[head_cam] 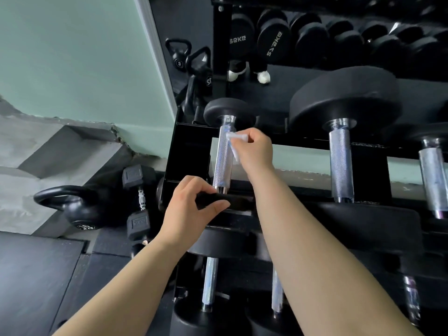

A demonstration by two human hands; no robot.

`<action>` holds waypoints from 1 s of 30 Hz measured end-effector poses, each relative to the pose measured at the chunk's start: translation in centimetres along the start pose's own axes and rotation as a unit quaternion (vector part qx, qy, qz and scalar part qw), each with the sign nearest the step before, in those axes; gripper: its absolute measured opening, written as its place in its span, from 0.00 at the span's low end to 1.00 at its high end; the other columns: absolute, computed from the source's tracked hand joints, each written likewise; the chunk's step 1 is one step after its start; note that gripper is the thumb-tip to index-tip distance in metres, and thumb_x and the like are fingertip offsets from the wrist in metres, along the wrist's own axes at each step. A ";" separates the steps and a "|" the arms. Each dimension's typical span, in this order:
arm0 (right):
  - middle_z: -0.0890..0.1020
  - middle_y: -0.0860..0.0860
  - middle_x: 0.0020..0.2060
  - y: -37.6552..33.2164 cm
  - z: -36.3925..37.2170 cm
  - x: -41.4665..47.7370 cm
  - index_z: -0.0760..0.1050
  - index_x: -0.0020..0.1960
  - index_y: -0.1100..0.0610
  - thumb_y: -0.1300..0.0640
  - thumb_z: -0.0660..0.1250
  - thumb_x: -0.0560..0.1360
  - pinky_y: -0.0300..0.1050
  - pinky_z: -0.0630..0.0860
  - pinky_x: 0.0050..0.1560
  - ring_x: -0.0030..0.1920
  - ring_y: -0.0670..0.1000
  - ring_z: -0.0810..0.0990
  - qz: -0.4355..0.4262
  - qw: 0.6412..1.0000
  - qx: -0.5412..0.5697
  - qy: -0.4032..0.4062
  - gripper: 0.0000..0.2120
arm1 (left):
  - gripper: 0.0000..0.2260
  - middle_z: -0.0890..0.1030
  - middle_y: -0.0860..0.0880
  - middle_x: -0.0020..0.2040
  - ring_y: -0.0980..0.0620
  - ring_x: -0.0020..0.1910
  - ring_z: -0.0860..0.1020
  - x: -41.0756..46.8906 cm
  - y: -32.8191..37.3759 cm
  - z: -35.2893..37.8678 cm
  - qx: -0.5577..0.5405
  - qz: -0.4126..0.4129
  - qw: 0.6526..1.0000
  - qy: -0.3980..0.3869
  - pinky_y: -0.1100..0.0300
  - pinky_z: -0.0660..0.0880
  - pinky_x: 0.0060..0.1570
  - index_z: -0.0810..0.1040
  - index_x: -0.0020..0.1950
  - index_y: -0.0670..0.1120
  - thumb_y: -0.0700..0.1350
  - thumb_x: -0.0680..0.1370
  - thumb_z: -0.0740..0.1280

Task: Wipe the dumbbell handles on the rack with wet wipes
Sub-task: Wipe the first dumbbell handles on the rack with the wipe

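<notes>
A small dumbbell with a knurled chrome handle (pixel 222 163) lies at the left end of the black rack (pixel 191 151). My right hand (pixel 254 149) pinches a white wet wipe (pixel 233 141) against the upper right side of that handle. My left hand (pixel 191 212) grips the dumbbell's near black head (pixel 232 202), thumb on its front face. To the right a bigger dumbbell shows its chrome handle (pixel 340 163), and a third handle (pixel 434 175) sits at the right edge. Lower shelf handles (pixel 209 282) show between my forearms.
A mirror behind the rack reflects more dumbbells (pixel 274 42) and kettlebells (pixel 179 54). On the floor to the left stand a black kettlebell (pixel 75 209) and a hex dumbbell (pixel 139 202) beside a grey concrete step (pixel 48 146). Dark rubber mats (pixel 36 275) cover the floor.
</notes>
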State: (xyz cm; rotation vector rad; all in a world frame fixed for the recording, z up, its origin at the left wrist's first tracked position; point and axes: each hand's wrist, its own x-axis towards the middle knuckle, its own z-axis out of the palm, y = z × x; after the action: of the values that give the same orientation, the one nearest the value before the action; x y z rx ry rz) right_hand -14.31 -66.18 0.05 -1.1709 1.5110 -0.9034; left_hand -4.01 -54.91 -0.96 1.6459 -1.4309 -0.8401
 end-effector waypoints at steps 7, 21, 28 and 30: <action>0.74 0.43 0.32 0.0 -0.1 -0.6 0.72 0.35 0.54 0.59 0.65 0.73 0.30 0.67 0.32 0.34 0.43 0.72 -0.060 0.993 -0.103 0.024 0.08 | 0.15 0.72 0.57 0.41 0.66 0.41 0.71 0.3 -0.3 -0.5 -0.045 -0.037 0.998 0.001 0.80 0.64 0.42 0.70 0.35 0.56 0.40 0.66 0.75; 0.72 0.52 0.43 -0.9 0.2 1.7 0.79 0.51 0.63 0.66 0.59 0.74 0.41 0.63 0.36 0.42 0.51 0.71 -0.166 0.935 -0.313 0.011 0.11 | 0.15 0.75 0.57 0.41 0.70 0.41 0.73 0.4 -1.2 -0.9 -0.106 -0.037 0.994 -0.006 0.78 0.66 0.44 0.75 0.36 0.58 0.38 0.67 0.74; 0.75 0.57 0.53 -0.9 0.5 0.8 0.78 0.56 0.60 0.66 0.57 0.75 0.40 0.63 0.42 0.51 0.56 0.73 -0.220 0.890 -0.399 -0.027 0.14 | 0.14 0.75 0.57 0.42 0.62 0.43 0.74 0.4 -1.2 -1.2 -0.107 -0.043 0.993 -0.014 0.78 0.66 0.45 0.76 0.36 0.58 0.38 0.68 0.73; 0.74 0.55 0.51 -0.2 -0.4 -0.2 0.79 0.55 0.60 0.65 0.58 0.76 0.37 0.62 0.40 0.48 0.52 0.72 -0.238 0.879 -0.404 -0.091 0.13 | 0.14 0.75 0.58 0.42 0.62 0.42 0.74 0.4 -1.3 -1.1 -0.110 -0.041 0.993 -0.015 0.78 0.66 0.45 0.76 0.37 0.58 0.38 0.67 0.74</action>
State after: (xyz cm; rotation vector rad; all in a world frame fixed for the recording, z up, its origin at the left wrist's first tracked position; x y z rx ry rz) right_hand -14.61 -66.03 0.39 -2.2421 1.4992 -0.4151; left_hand -2.36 -55.10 -1.53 1.5379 -1.2494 -1.0346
